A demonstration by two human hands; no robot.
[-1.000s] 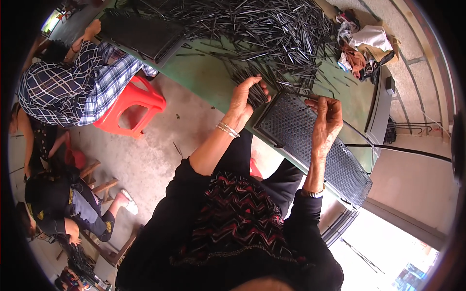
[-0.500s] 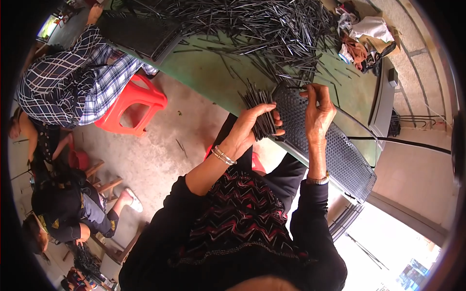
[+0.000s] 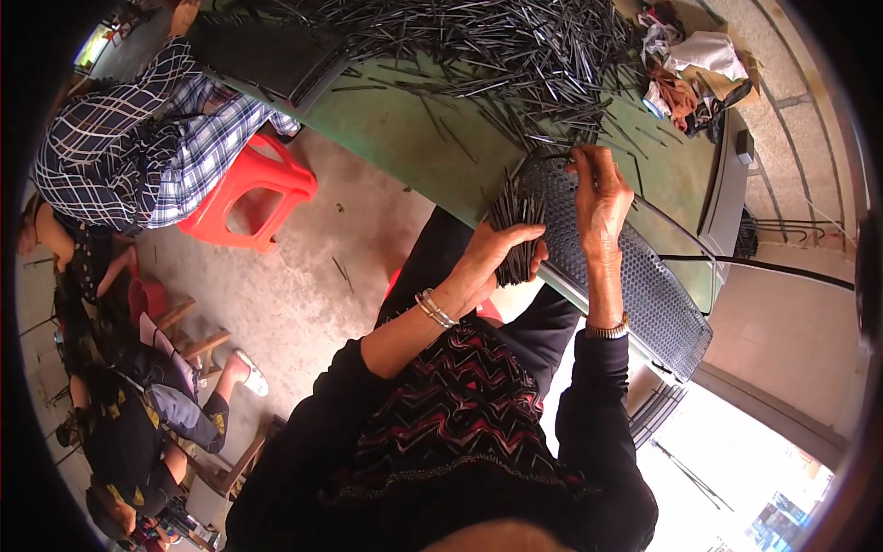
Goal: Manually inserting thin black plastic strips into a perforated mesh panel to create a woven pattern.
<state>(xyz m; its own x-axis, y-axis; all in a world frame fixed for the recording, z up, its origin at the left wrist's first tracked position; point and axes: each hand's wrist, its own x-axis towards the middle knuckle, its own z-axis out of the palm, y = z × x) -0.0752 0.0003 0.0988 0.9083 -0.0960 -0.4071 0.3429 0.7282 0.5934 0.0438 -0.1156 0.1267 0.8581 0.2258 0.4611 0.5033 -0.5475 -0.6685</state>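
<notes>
A bundle of thin black sticks (image 3: 515, 213) is gripped in my left hand (image 3: 486, 258), its far ends fanning out slightly above my thumb. My right hand (image 3: 603, 204) is over the far end of a long black panel (image 3: 658, 290) full of small round holes. Its thumb and forefinger are pinched together; whatever lies between them is too small to make out. The panel slants from the green tabletop (image 3: 395, 138) toward the near right, just right of the bundle.
A big loose heap of black sticks (image 3: 515, 46) covers the table's far part, beside a dark tray (image 3: 267, 60). Crumpled wrappers (image 3: 704, 64) lie at the far right. A red stool (image 3: 253, 198) and a person in a checked shirt (image 3: 120, 138) are at left; another person (image 3: 138, 432) sits nearer.
My left hand has shifted right and a little nearer with the bundle, closer to the panel. My right hand has moved slightly. The nearer person at left has leaned over.
</notes>
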